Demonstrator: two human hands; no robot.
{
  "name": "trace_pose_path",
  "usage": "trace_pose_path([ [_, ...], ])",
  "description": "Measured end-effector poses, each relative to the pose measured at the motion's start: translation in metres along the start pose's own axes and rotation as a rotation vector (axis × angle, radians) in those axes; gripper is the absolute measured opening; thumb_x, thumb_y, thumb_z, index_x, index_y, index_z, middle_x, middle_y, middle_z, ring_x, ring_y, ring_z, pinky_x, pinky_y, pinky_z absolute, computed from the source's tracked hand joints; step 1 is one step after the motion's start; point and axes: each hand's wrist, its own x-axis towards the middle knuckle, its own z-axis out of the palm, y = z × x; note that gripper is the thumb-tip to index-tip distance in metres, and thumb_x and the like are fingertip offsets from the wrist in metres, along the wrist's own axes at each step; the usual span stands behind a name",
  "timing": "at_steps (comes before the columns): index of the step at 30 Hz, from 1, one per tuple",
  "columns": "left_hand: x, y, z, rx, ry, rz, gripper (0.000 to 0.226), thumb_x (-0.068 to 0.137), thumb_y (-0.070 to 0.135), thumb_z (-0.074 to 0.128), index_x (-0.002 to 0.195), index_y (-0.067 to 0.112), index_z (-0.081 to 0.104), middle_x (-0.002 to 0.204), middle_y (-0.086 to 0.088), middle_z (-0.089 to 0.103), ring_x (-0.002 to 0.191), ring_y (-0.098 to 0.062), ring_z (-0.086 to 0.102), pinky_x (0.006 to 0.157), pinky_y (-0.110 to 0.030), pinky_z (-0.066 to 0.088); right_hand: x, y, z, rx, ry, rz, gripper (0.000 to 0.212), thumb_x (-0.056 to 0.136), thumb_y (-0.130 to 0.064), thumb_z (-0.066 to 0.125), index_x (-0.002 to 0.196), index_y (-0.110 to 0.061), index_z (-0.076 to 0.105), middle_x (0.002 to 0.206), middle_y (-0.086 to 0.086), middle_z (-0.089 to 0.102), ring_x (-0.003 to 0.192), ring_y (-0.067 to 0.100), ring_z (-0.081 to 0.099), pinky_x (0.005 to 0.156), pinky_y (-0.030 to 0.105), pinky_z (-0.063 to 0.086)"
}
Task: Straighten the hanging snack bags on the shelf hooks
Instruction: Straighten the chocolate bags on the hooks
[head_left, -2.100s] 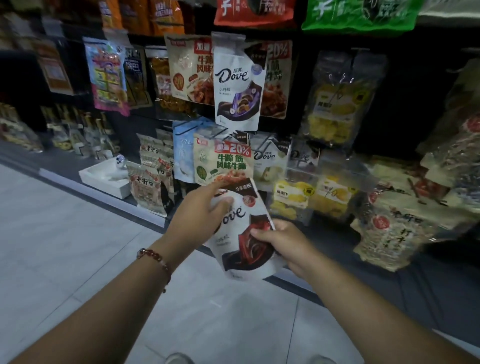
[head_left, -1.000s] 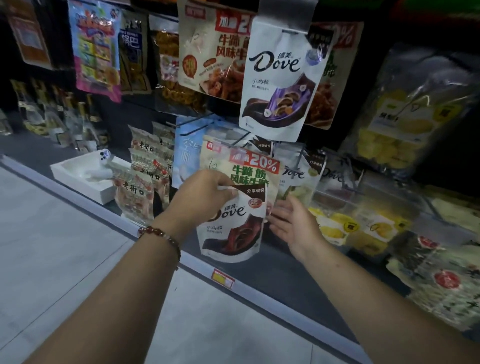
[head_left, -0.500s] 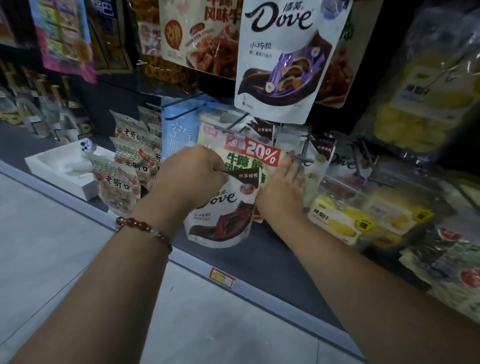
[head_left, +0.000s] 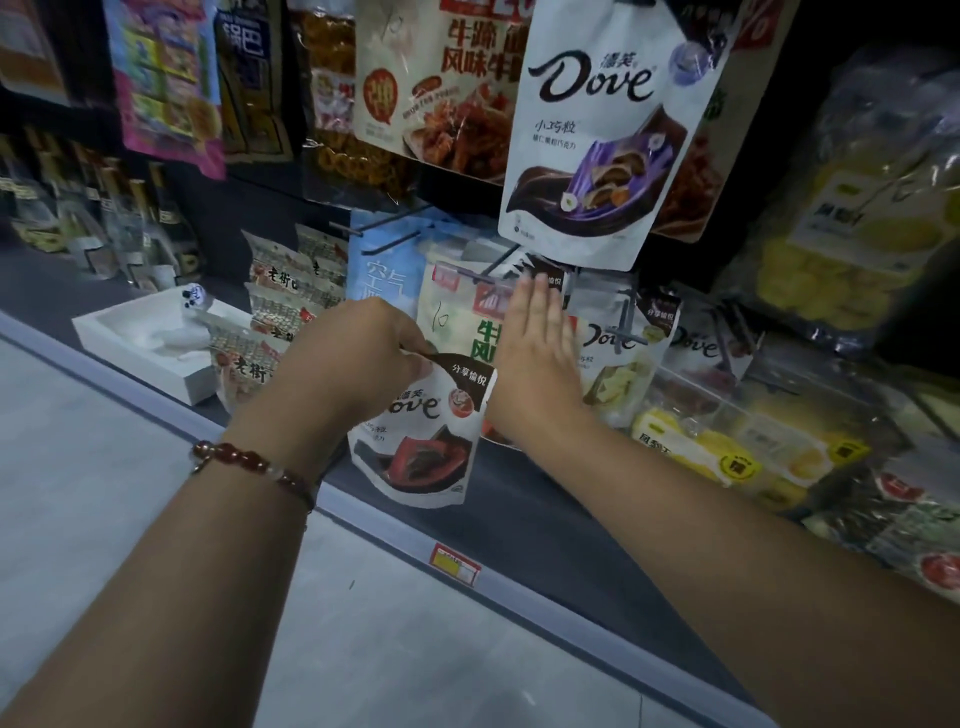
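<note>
My left hand (head_left: 358, 353) pinches the top left corner of a white Dove bag with red chocolate art (head_left: 421, 441), which dangles in front of the lower row of hooks. My right hand (head_left: 535, 348) lies flat with fingers straight against a green-and-white beef snack bag (head_left: 452, 312) hanging on a metal hook (head_left: 485, 270). Just above hangs a larger Dove bag with purple art (head_left: 597, 135). More Dove bags (head_left: 618, 353) hang to the right on the lower row.
Yellow pineapple-cake packs (head_left: 696, 447) lie on the dark shelf at right. A blue bag (head_left: 379, 265) and red-print snack bags (head_left: 280, 296) hang at left, beside a white tray (head_left: 135, 343). The shelf's front edge carries a price tag (head_left: 456, 564).
I have come closer to the shelf. My right hand slid up from the red Dove bag's side to press flat on the green bag near the hook. My left hand keeps its pinch.
</note>
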Motion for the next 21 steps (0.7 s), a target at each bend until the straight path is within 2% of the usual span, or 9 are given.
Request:
trace_pose_path([
  [4,-0.003,-0.003,-0.003,-0.026,0.027,0.014,0.009,0.09,0.033,0.068,0.094,0.031,0.076,0.085,0.006,0.07,0.077,-0.017,0.063,0.074,-0.036,0.056,0.037,0.012,-0.005,-0.003,-0.071,0.147,0.094,0.087,-0.017,0.06,0.155,-0.005,-0.004,0.162,0.019,0.008,0.151,0.035,0.004,0.124,0.044,-0.001],
  [6,-0.004,-0.003,-0.003,-0.071,0.028,0.01,0.01,0.091,0.033,0.068,0.095,0.03,0.076,0.085,0.006,0.07,0.078,-0.016,0.064,0.074,-0.036,0.057,0.05,0.018,-0.004,-0.048,-0.076,0.125,0.084,0.087,-0.02,0.061,0.155,-0.008,0.013,0.157,0.019,0.027,0.148,0.035,0.019,0.123,0.044,0.002],
  [8,-0.004,-0.004,0.0,-0.113,0.019,0.014,0.012,0.092,0.033,0.066,0.099,0.029,0.076,0.09,0.006,0.071,0.082,-0.017,0.065,0.075,-0.035,0.056,0.057,0.022,-0.003,-0.065,-0.027,0.078,0.049,0.089,-0.016,0.06,0.136,-0.013,0.05,0.132,0.015,0.057,0.126,0.033,0.048,0.12,0.045,0.021],
  [9,-0.004,-0.004,0.001,-0.127,0.012,0.018,0.014,0.093,0.033,0.065,0.101,0.029,0.076,0.093,0.006,0.072,0.084,-0.017,0.066,0.076,-0.034,0.056,0.057,0.024,-0.002,-0.033,0.005,0.078,0.032,0.089,-0.012,0.059,0.121,-0.015,0.061,0.116,0.011,0.065,0.111,0.031,0.056,0.112,0.043,0.035],
  [11,-0.003,-0.005,0.002,-0.148,0.001,0.018,0.016,0.095,0.033,0.063,0.104,0.029,0.075,0.094,0.005,0.073,0.086,-0.018,0.066,0.077,-0.034,0.056,0.053,0.025,0.001,0.088,0.044,0.106,0.021,0.089,-0.008,0.056,0.106,-0.015,0.067,0.097,0.007,0.067,0.092,0.029,0.061,0.088,0.038,0.05],
  [13,-0.002,-0.006,0.004,-0.153,-0.003,0.023,0.017,0.096,0.032,0.061,0.106,0.029,0.075,0.092,0.004,0.073,0.085,-0.02,0.066,0.077,-0.035,0.056,0.045,0.024,0.001,0.193,0.037,0.121,0.018,0.093,-0.011,0.055,0.104,-0.015,0.068,0.092,0.004,0.064,0.084,0.026,0.06,0.074,0.034,0.052],
  [15,0.0,-0.007,0.007,-0.143,-0.005,0.026,0.018,0.096,0.033,0.061,0.106,0.029,0.075,0.094,0.003,0.073,0.086,-0.021,0.066,0.077,-0.036,0.056,0.035,0.022,-0.005,0.273,0.0,0.116,0.014,0.096,-0.018,0.056,0.099,-0.014,0.068,0.084,0.0,0.061,0.075,0.022,0.057,0.065,0.032,0.047],
  [17,0.002,-0.011,0.01,-0.136,-0.011,0.025,0.018,0.095,0.033,0.062,0.106,0.028,0.075,0.096,0.002,0.073,0.086,-0.021,0.066,0.078,-0.038,0.056,0.023,0.022,-0.014,0.323,-0.004,0.096,0.014,0.098,-0.022,0.055,0.097,-0.014,0.066,0.082,-0.003,0.06,0.071,0.019,0.056,0.061,0.031,0.044],
  [21,0.003,-0.024,0.016,-0.124,-0.001,0.009,0.018,0.095,0.033,0.061,0.105,0.027,0.075,0.099,0.003,0.073,0.086,-0.02,0.065,0.076,-0.037,0.055,-0.013,0.026,-0.04,0.322,-0.051,0.041,0.014,0.099,-0.023,0.055,0.094,-0.02,0.067,0.09,-0.006,0.063,0.072,0.011,0.058,0.062,0.031,0.05],
])
